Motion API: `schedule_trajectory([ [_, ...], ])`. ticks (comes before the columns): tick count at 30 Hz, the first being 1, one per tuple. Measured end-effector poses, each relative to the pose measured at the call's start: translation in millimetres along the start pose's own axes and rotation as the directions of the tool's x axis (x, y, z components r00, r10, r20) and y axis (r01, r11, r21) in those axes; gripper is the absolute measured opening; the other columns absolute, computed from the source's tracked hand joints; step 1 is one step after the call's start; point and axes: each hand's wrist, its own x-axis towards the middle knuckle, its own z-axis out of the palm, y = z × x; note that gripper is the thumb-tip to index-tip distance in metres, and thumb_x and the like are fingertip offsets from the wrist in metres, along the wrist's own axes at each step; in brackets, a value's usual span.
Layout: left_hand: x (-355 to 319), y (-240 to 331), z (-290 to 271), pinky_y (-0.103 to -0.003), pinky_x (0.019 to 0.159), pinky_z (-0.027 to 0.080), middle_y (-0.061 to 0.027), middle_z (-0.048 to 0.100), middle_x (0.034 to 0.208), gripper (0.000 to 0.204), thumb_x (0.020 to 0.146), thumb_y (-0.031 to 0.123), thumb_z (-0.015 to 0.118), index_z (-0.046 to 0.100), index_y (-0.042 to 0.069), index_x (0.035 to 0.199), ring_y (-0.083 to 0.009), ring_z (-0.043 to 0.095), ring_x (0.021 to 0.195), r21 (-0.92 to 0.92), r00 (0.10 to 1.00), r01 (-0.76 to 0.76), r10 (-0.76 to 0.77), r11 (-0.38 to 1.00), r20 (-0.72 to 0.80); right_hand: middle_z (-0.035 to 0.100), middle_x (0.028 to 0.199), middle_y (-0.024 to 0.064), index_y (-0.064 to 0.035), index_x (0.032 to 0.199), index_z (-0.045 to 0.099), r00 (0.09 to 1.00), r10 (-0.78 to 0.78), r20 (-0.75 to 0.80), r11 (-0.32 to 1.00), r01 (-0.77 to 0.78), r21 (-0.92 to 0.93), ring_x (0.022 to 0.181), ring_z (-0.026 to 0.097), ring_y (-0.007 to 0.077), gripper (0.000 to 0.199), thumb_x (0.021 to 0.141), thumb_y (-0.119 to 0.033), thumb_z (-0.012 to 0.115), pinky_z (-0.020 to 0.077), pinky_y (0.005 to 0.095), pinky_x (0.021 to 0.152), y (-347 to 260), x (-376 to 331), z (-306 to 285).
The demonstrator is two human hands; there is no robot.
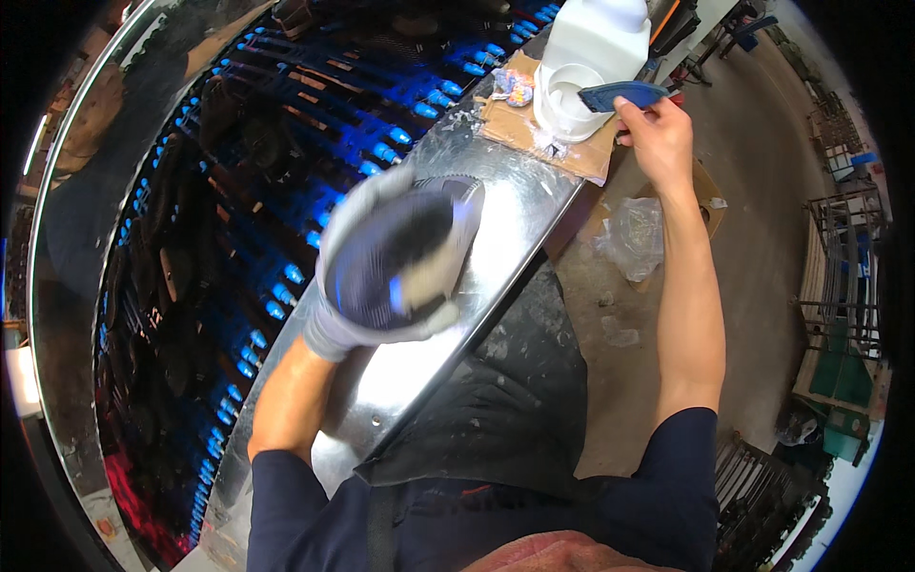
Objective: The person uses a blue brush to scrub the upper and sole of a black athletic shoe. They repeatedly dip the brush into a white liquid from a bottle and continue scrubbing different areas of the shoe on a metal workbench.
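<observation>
- Two hands busy: my left hand [329,329] has its grip clamped on a blurred shoe sole [400,257], frame centre.
- My right hand [658,133] pinches a blue brush [620,94] over the white tub [569,100], upper right.

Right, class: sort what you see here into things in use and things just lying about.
In use:
left hand holding a shoe sole
right hand holding a blue brush at the white tub

Lying about:
white jug
crumpled plastic bag
cardboard
</observation>
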Motion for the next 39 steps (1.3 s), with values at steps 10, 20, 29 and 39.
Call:
schedule_trajectory([
  [10,-95,-6,15,-0.058,0.115,0.045,-0.0291,0.052,0.15,0.103,0.077,0.032,0.096,0.04,0.001,0.157,-0.0473,0.055,0.137,-0.014,0.996,0.071,-0.072,0.997,-0.046,0.075,0.088,0.0185,0.0014,0.101,0.074,0.973,-0.071,0.22,0.735,0.2,-0.648,0.084,0.073,0.0386,0.029,0.088,-0.024,0.076,0.0557,0.0473,0.08,-29,31,26],
  [20,-132,-5,-6,-0.058,0.107,0.052,-0.0392,0.058,0.14,0.053,0.088,0.012,0.081,0.057,-0.007,0.132,-0.0551,0.061,0.129,-0.035,0.993,0.051,-0.054,0.998,-0.104,0.072,0.076,0.0073,0.0037,0.09,0.072,0.979,0.187,0.083,0.953,-0.16,-0.256,0.066,0.068,0.0143,0.024,0.09,-0.02,0.078,0.0535,0.0292,0.06,-2,37,9],
  [29,-142,12,-18,-0.057,0.106,0.053,-0.0363,0.061,0.138,0.05,0.085,0.016,0.08,0.061,-0.005,0.126,-0.0533,0.062,0.129,0.005,0.996,0.046,-0.045,0.999,-0.074,0.073,0.088,0.0133,0.0038,0.093,0.066,0.958,0.276,0.074,0.948,-0.284,0.147,0.07,0.072,0.0162,0.028,0.092,-0.018,0.083,0.061,0.0261,0.064,-1,16,-7],
  [39,-161,6,-7,-0.06,0.118,0.041,-0.0339,0.045,0.156,0.093,0.085,0.037,0.088,0.04,0.005,0.157,-0.0499,0.05,0.142,0.067,0.998,-0.005,0.009,0.998,-0.065,0.074,0.092,0.0148,0.0067,0.103,0.067,0.937,0.331,0.114,0.836,-0.347,0.425,0.076,0.074,0.0212,0.025,0.094,-0.013,0.079,0.0641,0.0297,0.067,10,4,-1],
])
